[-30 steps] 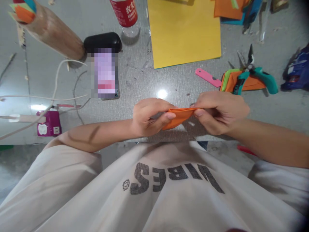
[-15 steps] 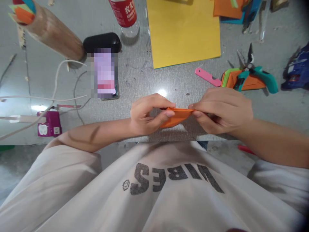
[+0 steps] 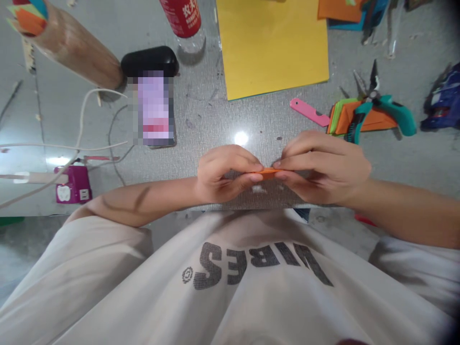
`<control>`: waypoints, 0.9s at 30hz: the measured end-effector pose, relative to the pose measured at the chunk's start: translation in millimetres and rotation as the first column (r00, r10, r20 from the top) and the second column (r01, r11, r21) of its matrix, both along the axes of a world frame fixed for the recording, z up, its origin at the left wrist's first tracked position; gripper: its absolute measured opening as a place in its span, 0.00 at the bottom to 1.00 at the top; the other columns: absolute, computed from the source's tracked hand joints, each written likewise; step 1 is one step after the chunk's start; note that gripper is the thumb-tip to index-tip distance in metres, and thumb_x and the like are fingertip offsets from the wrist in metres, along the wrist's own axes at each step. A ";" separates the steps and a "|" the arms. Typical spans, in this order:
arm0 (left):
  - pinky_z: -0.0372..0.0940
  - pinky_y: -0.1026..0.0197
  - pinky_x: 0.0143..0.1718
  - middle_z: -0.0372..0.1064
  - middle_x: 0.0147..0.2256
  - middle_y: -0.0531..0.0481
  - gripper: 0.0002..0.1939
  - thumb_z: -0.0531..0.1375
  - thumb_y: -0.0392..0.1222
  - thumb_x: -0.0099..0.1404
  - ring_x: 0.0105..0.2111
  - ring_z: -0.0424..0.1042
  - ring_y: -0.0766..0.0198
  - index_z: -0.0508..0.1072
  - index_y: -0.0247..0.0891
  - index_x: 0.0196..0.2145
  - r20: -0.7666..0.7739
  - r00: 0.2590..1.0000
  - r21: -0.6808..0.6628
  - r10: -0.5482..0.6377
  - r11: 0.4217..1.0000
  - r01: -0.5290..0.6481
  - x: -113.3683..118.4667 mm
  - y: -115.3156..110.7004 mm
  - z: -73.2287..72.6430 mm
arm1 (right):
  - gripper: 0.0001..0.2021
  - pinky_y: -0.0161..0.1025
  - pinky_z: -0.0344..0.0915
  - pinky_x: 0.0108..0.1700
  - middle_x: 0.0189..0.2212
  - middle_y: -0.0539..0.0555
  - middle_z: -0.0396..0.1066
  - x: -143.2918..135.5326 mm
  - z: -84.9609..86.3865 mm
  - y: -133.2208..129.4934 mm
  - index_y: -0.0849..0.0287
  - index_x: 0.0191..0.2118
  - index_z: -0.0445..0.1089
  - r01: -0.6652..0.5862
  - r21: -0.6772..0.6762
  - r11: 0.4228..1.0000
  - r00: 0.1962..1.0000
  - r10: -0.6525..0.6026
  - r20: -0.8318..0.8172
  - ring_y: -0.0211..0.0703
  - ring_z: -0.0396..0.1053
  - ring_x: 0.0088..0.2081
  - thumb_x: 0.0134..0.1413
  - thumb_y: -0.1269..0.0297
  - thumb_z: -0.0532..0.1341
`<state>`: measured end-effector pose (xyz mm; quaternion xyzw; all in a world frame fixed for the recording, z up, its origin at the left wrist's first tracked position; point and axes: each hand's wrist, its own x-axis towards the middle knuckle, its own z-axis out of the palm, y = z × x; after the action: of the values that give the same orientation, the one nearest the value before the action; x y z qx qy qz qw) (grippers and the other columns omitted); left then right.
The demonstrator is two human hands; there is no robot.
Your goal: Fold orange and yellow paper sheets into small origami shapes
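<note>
Over table (image 3: 208,115), by its near edge, folded orange paper (image 3: 269,173) showed; left hand (image 3: 224,173) clamped one end, thumb against fingers; right hand (image 3: 325,165) pinched other end; beyond lay pink tool (image 3: 309,112), teal-handled pliers (image 3: 374,96), yellow sheet (image 3: 275,45).

A folded piece of orange paper (image 3: 269,174) is being pinched at both ends, exposing only a narrow middle strip with a layered far edge, and is extending crosswise on the near side of the yellow sheet (image 3: 275,50), well apart from it and roughly facing its middle.
</note>
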<state>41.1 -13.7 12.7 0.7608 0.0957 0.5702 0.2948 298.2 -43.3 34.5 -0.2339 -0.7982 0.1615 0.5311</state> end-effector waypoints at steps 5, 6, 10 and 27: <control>0.81 0.66 0.32 0.88 0.38 0.53 0.04 0.73 0.44 0.88 0.33 0.89 0.65 0.84 0.45 0.54 0.030 0.999 -0.014 0.031 0.999 -0.031 1.9 -1.1 0.0 | 0.04 0.46 0.76 0.29 0.37 0.50 0.85 0.2 -5.2 1.2 0.41 0.51 0.90 0.038 -0.052 0.998 0.999 -0.038 -0.003 0.46 0.80 0.31 0.77 0.55 0.81; 0.81 0.66 0.32 0.88 0.38 0.53 0.04 0.74 0.44 0.87 0.33 0.89 0.66 0.84 0.44 0.54 0.032 0.999 -0.015 0.036 0.999 -0.036 2.0 -1.3 -0.7 | 0.04 0.45 0.75 0.28 0.36 0.50 0.85 0.5 -4.6 2.5 0.43 0.50 0.90 0.034 -0.037 0.999 0.999 -0.034 -0.008 0.45 0.79 0.30 0.77 0.54 0.81; 0.80 0.65 0.33 0.88 0.38 0.53 0.04 0.73 0.42 0.87 0.33 0.88 0.65 0.84 0.44 0.54 0.042 0.998 -0.025 0.046 0.999 -0.045 3.1 -2.2 -4.6 | 0.07 0.44 0.74 0.25 0.32 0.50 0.83 2.7 -1.3 5.3 0.45 0.45 0.87 0.035 -0.027 0.999 0.999 -0.035 0.013 0.44 0.78 0.27 0.77 0.53 0.80; 0.74 0.60 0.30 0.86 0.35 0.55 0.10 0.75 0.50 0.86 0.30 0.83 0.66 0.82 0.46 0.47 -0.015 0.993 -0.128 0.117 0.985 -0.118 5.9 4.5 -10.1 | 0.13 0.45 0.68 0.23 0.29 0.48 0.82 4.6 -0.9 15.1 0.44 0.41 0.82 0.116 0.002 0.993 0.993 -0.116 0.031 0.43 0.75 0.26 0.78 0.49 0.80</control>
<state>47.0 -9.2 2.6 0.7352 0.1783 0.5765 0.3088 302.7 -28.2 33.6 -0.2823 -0.7913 0.1268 0.5273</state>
